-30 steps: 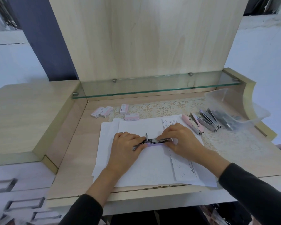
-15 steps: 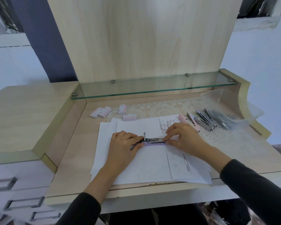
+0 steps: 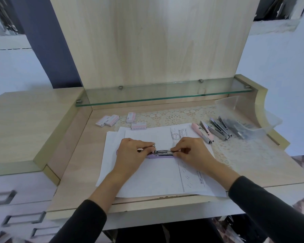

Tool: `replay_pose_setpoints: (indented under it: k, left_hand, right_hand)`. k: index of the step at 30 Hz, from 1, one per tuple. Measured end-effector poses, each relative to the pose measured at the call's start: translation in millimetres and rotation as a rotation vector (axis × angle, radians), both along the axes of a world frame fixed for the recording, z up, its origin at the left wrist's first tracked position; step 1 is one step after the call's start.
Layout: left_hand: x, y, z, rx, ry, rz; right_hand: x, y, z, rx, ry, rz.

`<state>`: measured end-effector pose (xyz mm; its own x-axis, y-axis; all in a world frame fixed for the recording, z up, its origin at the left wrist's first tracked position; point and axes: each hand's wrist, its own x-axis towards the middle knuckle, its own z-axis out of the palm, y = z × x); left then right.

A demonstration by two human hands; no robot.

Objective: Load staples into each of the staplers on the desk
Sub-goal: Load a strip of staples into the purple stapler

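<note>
the left hand point(image 3: 132, 155) and right hand point(image 3: 194, 153), fingers point(image 3: 180, 148) curled, each pinch one end of the lilac stapler point(image 3: 161, 156), which lies between them on white papers point(image 3: 153, 179) on the bench point(image 3: 77, 165).

One wide-angle camera, worn on the person's head, looked forward and down at a desk point(image 3: 75, 165) from close range. Sleeved forearms entered from the bottom edge, and the left hand point(image 3: 130, 155) and right hand point(image 3: 193, 153) met mid-frame. A glass shelf point(image 3: 165, 95) and upright back panel point(image 3: 154, 41) filled the upper half.
</note>
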<state>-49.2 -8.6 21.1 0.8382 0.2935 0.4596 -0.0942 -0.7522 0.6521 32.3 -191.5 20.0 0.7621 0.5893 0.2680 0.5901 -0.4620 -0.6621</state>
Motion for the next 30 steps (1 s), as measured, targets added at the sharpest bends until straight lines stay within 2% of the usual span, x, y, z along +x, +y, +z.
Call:
replay_pose_setpoints:
  k: [4, 9, 13, 20, 30]
  left_hand:
    - [5.2, 0.9, 11.4, -0.032, 0.113, -0.080]
    - [10.5, -12.5, 5.6, 0.208, 0.182, -0.165]
    - [7.6, -11.6, 3.5, 0.208, 0.190, -0.142]
    - [-13.0, 9.9, 8.0, 0.555, 0.290, -0.226]
    - [-13.4, 1.3, 8.0, 0.463, 0.345, -0.269]
  right_hand:
    - [0.6, 0.1, -1.8, 0.014, -0.008, -0.011]
    - [-0.5, 2.1, -4.0, 0.055, -0.003, -0.007]
    - [-0.3, 0.7, -5.3, 0.082, 0.022, -0.021]
    - [-0.4, 0.2, -6.8, 0.075, 0.010, -0.001]
    - [-4.0, 0.4, -3.2, 0.055, -0.012, -0.011]
